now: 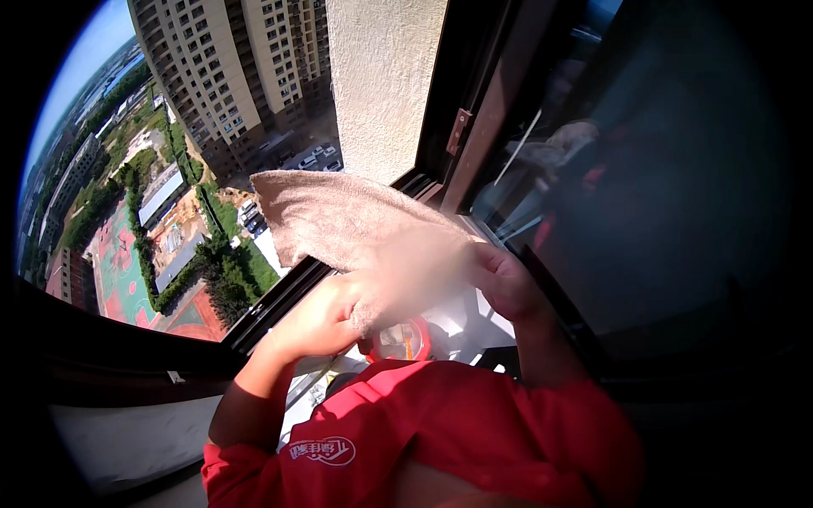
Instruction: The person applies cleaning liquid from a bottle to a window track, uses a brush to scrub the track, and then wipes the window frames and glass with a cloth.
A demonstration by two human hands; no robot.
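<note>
A beige terry cloth (330, 209) is stretched between my two hands at the open window, its far end spread above the frame's bottom rail. My left hand (327, 311) grips the cloth's near edge, fingers folded into it. On the other side, my right hand (508, 282) pinches the cloth next to the window sash. A blurred patch covers the cloth's middle, so its folds there cannot be made out. Below the cloth, partly covered by it, stands a red-rimmed bucket (427, 340) with an orange item inside.
The dark window rail (279, 298) crosses below the opening, with a long drop to the ground outside. At right stands a sash with dark, reflective glass (667, 209) and a brown hinge (458, 132). A rough plaster wall (387, 82) borders the opening.
</note>
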